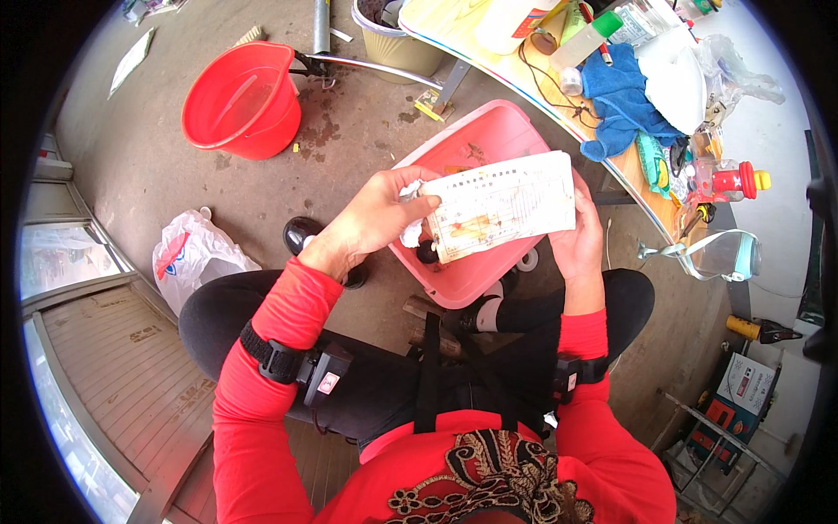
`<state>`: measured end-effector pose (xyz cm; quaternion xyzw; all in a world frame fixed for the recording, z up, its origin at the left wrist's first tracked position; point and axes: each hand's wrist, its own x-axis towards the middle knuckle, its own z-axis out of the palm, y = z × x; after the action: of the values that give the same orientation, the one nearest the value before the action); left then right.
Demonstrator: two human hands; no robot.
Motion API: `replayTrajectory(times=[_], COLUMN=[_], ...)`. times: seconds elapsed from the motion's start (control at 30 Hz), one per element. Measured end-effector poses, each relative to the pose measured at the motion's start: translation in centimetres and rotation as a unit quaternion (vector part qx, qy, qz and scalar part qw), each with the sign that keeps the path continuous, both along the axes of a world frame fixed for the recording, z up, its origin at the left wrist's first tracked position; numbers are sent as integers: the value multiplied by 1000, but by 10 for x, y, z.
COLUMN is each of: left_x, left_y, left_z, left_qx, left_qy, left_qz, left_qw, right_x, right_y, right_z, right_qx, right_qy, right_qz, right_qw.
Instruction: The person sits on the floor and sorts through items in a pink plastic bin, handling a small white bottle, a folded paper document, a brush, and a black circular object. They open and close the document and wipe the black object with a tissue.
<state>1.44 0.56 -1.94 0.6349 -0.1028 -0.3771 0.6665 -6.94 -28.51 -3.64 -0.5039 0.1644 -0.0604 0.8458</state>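
A stained pad of printed paper forms [503,204] is held up in front of me, tilted slightly and bearing writing. My left hand [386,213] grips its left end with the thumb on top, and a crumpled white paper [411,232] is tucked in the same hand. At the pad's right end, my right hand [584,226] holds the edge, its fingers partly hidden behind the paper. Directly below is a pink plastic basin [452,285] with brown stains inside. A small dark round object [427,251] shows in it, partly covered by the pad.
A red bucket [278,128] stands on the concrete floor, far left. A white plastic bag [196,252] rests by my left knee. The table [452,26] at upper right carries bottles, a blue cloth [609,92] and clutter. A lidded bin [399,56] stands behind.
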Motion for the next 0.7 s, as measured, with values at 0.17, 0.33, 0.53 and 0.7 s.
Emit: replayTrajectory(times=[0.17,0.33,0.53,0.7], left_x=[1,4,-1,-11], left_y=[0,2,-3,-15], left_z=[-3,-12,-20,-16], left_qx=[7,36,220,281], left_qy=[7,-16,-353,-441], left_qz=[-9,-17,88,164], left_qw=[1000,999,905,836], right_x=[-4,-9,-12,-13], right_y=[-10,-11,6,39], right_z=[3,-3,-1,-2], right_qx=[120,141,-57,-131], right_qy=[42,28,60,17], right_qz=[85,139,114,25], right_qw=[988,980,990,991])
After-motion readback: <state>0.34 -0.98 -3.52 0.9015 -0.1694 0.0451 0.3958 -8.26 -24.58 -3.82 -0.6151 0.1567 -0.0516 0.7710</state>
